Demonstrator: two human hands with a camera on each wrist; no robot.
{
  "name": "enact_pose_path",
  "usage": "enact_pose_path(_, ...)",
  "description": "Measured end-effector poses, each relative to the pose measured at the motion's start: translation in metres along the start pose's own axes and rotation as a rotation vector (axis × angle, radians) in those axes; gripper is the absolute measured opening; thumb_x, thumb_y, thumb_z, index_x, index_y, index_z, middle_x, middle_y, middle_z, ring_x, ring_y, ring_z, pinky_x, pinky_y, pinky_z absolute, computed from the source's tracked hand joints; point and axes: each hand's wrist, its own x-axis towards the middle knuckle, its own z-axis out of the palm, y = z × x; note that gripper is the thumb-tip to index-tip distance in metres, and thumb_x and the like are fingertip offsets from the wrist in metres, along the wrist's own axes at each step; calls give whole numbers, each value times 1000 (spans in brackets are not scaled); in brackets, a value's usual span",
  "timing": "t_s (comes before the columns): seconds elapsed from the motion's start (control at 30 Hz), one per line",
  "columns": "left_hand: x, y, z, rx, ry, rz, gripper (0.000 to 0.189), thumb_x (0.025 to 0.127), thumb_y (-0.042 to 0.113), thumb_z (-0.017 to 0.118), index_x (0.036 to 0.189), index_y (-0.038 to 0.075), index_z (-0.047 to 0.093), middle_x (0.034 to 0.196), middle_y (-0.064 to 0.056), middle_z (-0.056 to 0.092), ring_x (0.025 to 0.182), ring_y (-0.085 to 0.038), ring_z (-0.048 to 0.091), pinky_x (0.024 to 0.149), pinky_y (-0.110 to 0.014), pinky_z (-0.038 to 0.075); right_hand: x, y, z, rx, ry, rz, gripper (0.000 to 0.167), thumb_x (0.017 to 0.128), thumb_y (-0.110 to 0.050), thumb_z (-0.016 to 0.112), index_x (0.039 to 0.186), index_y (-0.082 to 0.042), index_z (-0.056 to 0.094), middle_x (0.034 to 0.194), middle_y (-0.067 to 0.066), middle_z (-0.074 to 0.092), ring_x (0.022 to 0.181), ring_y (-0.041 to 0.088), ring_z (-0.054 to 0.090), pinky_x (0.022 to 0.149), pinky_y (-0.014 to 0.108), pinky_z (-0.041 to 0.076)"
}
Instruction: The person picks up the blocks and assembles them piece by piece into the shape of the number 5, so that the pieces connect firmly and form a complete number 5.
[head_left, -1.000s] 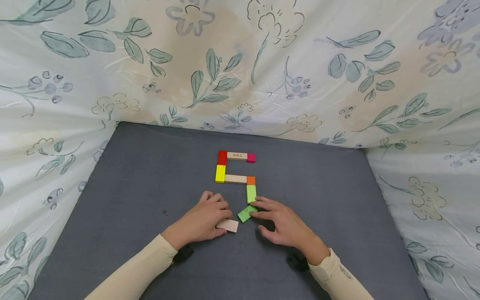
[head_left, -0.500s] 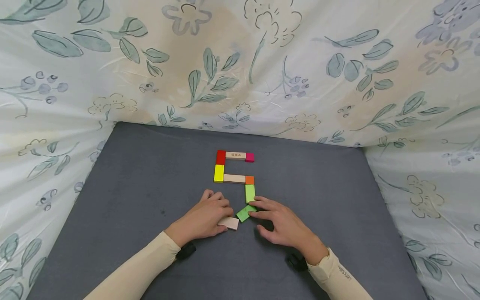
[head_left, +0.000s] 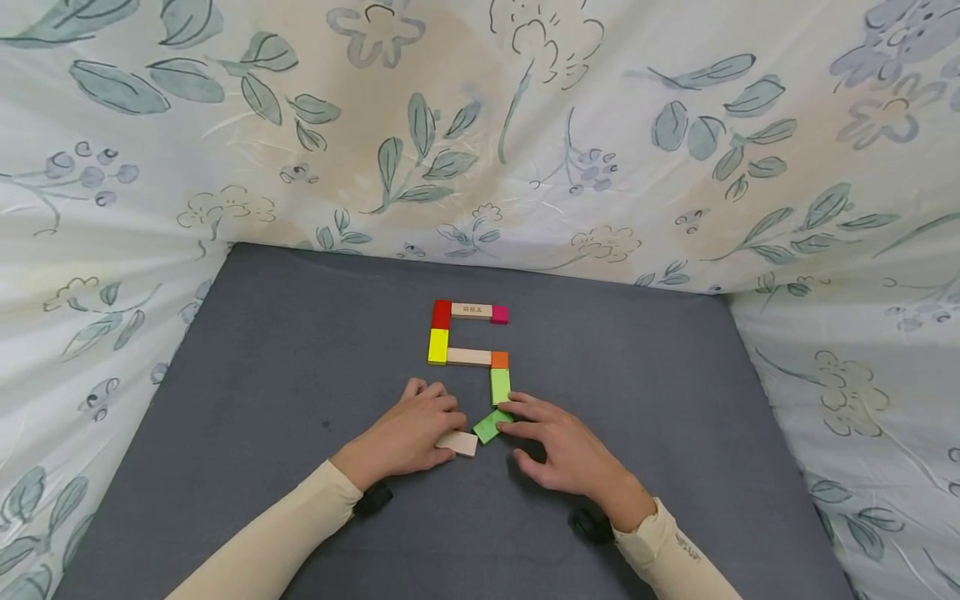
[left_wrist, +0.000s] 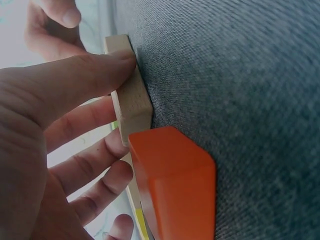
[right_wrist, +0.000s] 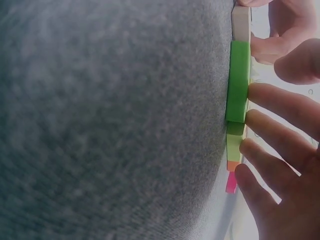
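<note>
My left hand [head_left: 410, 433] pinches a plain wooden block [head_left: 460, 443] between thumb and fingers. One end of that wooden block is close against the corner of a slanted green block [head_left: 489, 426]. My right hand [head_left: 561, 440] lays its outstretched fingertips on the green block and the light green block [head_left: 500, 387] above it, thumb held apart. In the left wrist view an orange-red block [left_wrist: 175, 185] lies near the left palm; the hand hides it in the head view. The right wrist view shows the green block [right_wrist: 238, 80] meeting the wooden one [right_wrist: 241, 24].
Beyond the hands, red [head_left: 442, 315], yellow [head_left: 438, 347], pink [head_left: 500, 315], small orange [head_left: 500, 360] and two wooden blocks [head_left: 469, 357] form a bent line on the grey cloth [head_left: 322, 333]. Flowered fabric [head_left: 450, 125] walls the back and sides.
The left hand has shifted slightly up and right with the wooden block, bringing its end closer to the green block. The right hand stays put.
</note>
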Motion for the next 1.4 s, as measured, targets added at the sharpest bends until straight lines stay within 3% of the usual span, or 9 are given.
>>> enact_pose_path(0.6,-1,-3,-4,8,3,-26,30,88,32,93,115,23,82,107,4,70,103,-19,54,95,-50,40,1,-3,2,32,31,18,39,99,-18,75,137,-11,77,159,2,57,153,24,45,115,54,46)
enact_pose_path(1.4,0,-4,-8,15,0,-8,29,88,33,93,114,24,82,103,4,68,103,-19,54,95,-51,40,2,-6,0,48,33,40,38,98,-18,75,136,-11,76,157,2,58,153,24,45,115,53,46)
